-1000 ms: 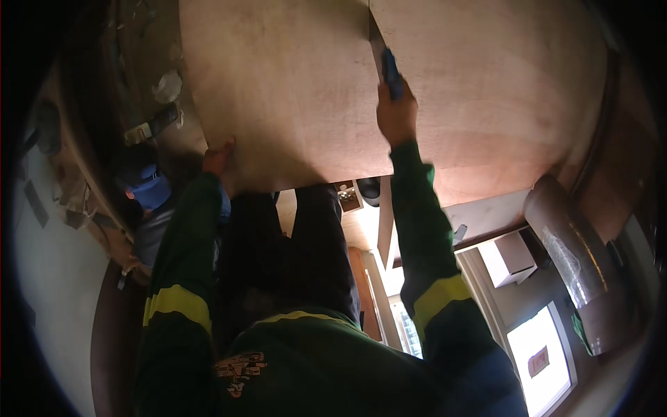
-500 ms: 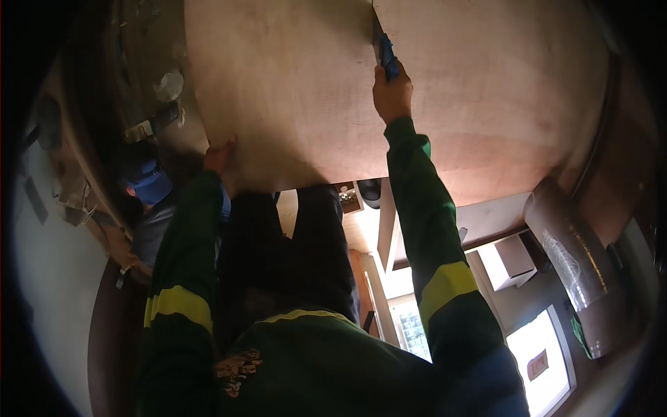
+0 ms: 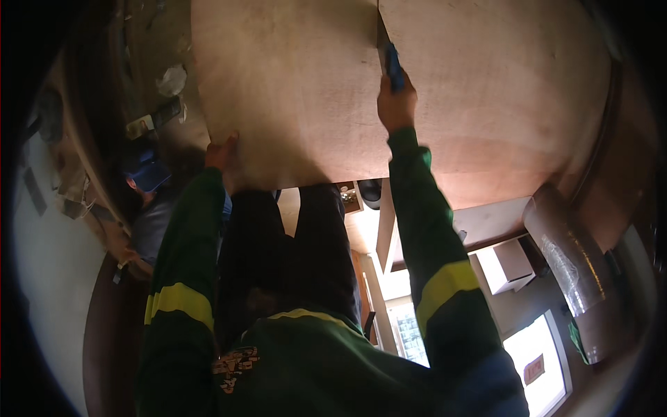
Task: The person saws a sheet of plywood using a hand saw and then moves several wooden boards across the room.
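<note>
A wide, pale plywood sheet (image 3: 292, 90) spans the space in front of me. My right hand (image 3: 397, 108) is closed around the blue handle of a hand saw (image 3: 394, 66). The dark blade points away from me and sits in a cut line that runs to the far top of the view; its tip is hard to make out. At the sheet's left edge, near its close corner, my left hand (image 3: 222, 151) grips the board, with some of its fingers hidden.
To the left, a person in a blue cap (image 3: 148, 172) is low beside the board. Crumpled pale plastic (image 3: 171, 80) lies beyond them. On the right are a plastic-wrapped brown roll (image 3: 573, 257), a white box (image 3: 506, 264) and a bright opening (image 3: 538, 361).
My right hand and the saw have drawn back a little toward me along the cut line. My left hand stays at the board's edge.
</note>
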`<state>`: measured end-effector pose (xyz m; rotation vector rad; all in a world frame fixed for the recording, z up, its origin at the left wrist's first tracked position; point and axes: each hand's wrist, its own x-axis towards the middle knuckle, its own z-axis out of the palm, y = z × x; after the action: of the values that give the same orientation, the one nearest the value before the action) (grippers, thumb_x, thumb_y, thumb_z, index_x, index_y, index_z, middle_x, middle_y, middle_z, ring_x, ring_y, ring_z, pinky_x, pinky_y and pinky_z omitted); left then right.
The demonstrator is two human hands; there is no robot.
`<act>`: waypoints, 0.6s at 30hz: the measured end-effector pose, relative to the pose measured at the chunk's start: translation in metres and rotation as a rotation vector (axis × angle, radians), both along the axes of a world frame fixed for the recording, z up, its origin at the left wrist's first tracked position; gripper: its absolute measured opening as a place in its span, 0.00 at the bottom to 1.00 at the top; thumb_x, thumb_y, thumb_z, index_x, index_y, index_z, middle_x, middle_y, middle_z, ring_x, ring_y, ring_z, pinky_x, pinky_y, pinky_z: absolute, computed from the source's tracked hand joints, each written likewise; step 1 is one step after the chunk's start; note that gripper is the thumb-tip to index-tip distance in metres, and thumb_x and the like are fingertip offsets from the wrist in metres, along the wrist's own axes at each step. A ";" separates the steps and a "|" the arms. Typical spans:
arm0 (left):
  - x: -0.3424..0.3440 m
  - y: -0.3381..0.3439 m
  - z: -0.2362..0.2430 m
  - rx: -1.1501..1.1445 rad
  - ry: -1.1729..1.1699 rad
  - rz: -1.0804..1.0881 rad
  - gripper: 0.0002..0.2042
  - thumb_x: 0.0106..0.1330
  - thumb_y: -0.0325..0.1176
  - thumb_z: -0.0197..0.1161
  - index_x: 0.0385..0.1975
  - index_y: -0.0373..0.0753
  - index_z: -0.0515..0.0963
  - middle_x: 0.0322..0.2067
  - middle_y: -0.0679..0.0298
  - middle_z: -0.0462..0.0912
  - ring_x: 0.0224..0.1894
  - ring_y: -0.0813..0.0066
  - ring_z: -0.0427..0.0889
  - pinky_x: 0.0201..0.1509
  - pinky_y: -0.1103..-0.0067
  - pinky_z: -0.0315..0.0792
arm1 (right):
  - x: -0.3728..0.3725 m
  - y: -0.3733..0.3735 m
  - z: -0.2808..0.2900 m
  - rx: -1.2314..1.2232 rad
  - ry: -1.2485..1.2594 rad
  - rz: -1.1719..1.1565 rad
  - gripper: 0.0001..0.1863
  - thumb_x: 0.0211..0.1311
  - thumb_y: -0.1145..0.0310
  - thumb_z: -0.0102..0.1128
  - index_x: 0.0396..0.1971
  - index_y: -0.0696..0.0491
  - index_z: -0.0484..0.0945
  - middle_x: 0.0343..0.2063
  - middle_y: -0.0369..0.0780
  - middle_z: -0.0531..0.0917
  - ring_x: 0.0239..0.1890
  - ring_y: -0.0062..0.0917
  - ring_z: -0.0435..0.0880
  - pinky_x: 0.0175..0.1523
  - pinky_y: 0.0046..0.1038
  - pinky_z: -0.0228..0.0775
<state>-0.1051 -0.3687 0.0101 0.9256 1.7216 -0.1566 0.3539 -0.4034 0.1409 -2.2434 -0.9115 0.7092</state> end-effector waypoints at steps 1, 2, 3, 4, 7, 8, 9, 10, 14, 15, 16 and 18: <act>0.000 -0.003 -0.003 0.006 0.032 -0.018 0.45 0.53 0.63 0.73 0.55 0.22 0.77 0.52 0.44 0.84 0.58 0.56 0.83 0.61 0.69 0.75 | 0.000 0.002 -0.006 -0.042 0.006 -0.012 0.20 0.69 0.65 0.60 0.56 0.59 0.76 0.37 0.57 0.85 0.39 0.53 0.86 0.43 0.43 0.77; -0.002 -0.005 0.002 0.018 0.067 -0.023 0.45 0.53 0.63 0.74 0.55 0.22 0.77 0.52 0.44 0.84 0.57 0.55 0.83 0.60 0.69 0.75 | -0.002 0.011 -0.006 -0.079 0.016 -0.010 0.20 0.68 0.65 0.60 0.56 0.59 0.76 0.38 0.58 0.85 0.40 0.54 0.86 0.43 0.44 0.76; 0.000 -0.006 0.005 0.029 0.096 -0.032 0.45 0.53 0.63 0.74 0.55 0.22 0.77 0.52 0.44 0.84 0.57 0.55 0.83 0.60 0.69 0.75 | -0.001 0.016 -0.003 -0.116 0.018 -0.013 0.20 0.68 0.65 0.60 0.56 0.59 0.76 0.38 0.58 0.85 0.41 0.55 0.85 0.44 0.45 0.76; 0.005 -0.005 0.006 0.054 0.098 -0.047 0.45 0.53 0.63 0.73 0.55 0.22 0.77 0.52 0.44 0.84 0.57 0.55 0.83 0.60 0.69 0.75 | 0.002 -0.001 0.010 -0.142 0.040 -0.036 0.21 0.68 0.65 0.60 0.57 0.59 0.76 0.37 0.57 0.85 0.39 0.54 0.86 0.43 0.43 0.77; -0.001 -0.010 0.023 0.070 0.128 -0.021 0.44 0.54 0.62 0.73 0.55 0.22 0.77 0.52 0.45 0.85 0.58 0.56 0.83 0.61 0.69 0.75 | -0.037 -0.093 0.083 -0.213 0.155 -0.023 0.24 0.70 0.62 0.59 0.60 0.59 0.74 0.34 0.52 0.86 0.33 0.44 0.87 0.39 0.39 0.78; 0.001 -0.007 0.030 0.047 0.120 0.005 0.44 0.53 0.62 0.73 0.55 0.22 0.77 0.52 0.45 0.84 0.58 0.56 0.83 0.62 0.69 0.75 | -0.051 -0.119 0.122 -0.204 0.112 -0.027 0.24 0.72 0.64 0.58 0.62 0.60 0.73 0.33 0.49 0.86 0.31 0.31 0.86 0.37 0.33 0.77; -0.002 -0.011 0.034 0.015 0.119 0.026 0.44 0.53 0.62 0.73 0.55 0.22 0.77 0.52 0.44 0.84 0.58 0.56 0.83 0.62 0.69 0.74 | -0.064 -0.136 0.156 -0.196 0.201 -0.078 0.23 0.73 0.67 0.58 0.63 0.61 0.72 0.35 0.46 0.86 0.33 0.22 0.84 0.37 0.27 0.76; -0.017 -0.015 0.031 0.035 0.125 0.038 0.43 0.54 0.62 0.73 0.55 0.22 0.77 0.52 0.44 0.84 0.58 0.56 0.83 0.62 0.69 0.74 | -0.074 -0.148 0.178 -0.279 0.255 -0.148 0.23 0.73 0.69 0.58 0.63 0.63 0.71 0.36 0.45 0.87 0.33 0.19 0.83 0.37 0.25 0.75; -0.025 -0.014 0.015 0.081 0.040 0.015 0.42 0.55 0.61 0.72 0.53 0.22 0.78 0.51 0.43 0.85 0.58 0.56 0.83 0.61 0.69 0.75 | -0.067 -0.115 0.126 -0.171 0.157 -0.057 0.22 0.72 0.69 0.59 0.61 0.60 0.73 0.36 0.49 0.86 0.34 0.28 0.86 0.39 0.29 0.78; -0.018 -0.013 0.018 0.082 -0.001 -0.001 0.41 0.56 0.60 0.72 0.52 0.22 0.79 0.50 0.43 0.85 0.58 0.56 0.83 0.61 0.69 0.75 | -0.057 -0.085 0.097 -0.283 0.195 -0.101 0.21 0.71 0.68 0.59 0.61 0.59 0.73 0.35 0.52 0.86 0.35 0.33 0.88 0.40 0.31 0.79; -0.011 -0.010 0.010 0.052 0.041 -0.075 0.41 0.57 0.61 0.71 0.52 0.22 0.79 0.50 0.44 0.85 0.57 0.55 0.84 0.60 0.68 0.75 | -0.043 -0.062 0.054 -0.148 0.102 -0.074 0.21 0.71 0.67 0.59 0.60 0.58 0.74 0.35 0.53 0.86 0.36 0.40 0.88 0.41 0.35 0.79; -0.012 0.000 -0.011 0.013 0.148 -0.206 0.40 0.59 0.63 0.68 0.51 0.24 0.80 0.50 0.44 0.85 0.56 0.54 0.84 0.59 0.68 0.76 | -0.031 -0.046 0.010 0.009 0.019 -0.052 0.21 0.70 0.66 0.59 0.60 0.56 0.74 0.35 0.55 0.86 0.38 0.48 0.88 0.42 0.40 0.79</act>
<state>-0.1173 -0.3687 -0.0009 1.1245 1.7615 -0.3574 0.3230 -0.4497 0.1511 -2.2405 -0.8420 0.7009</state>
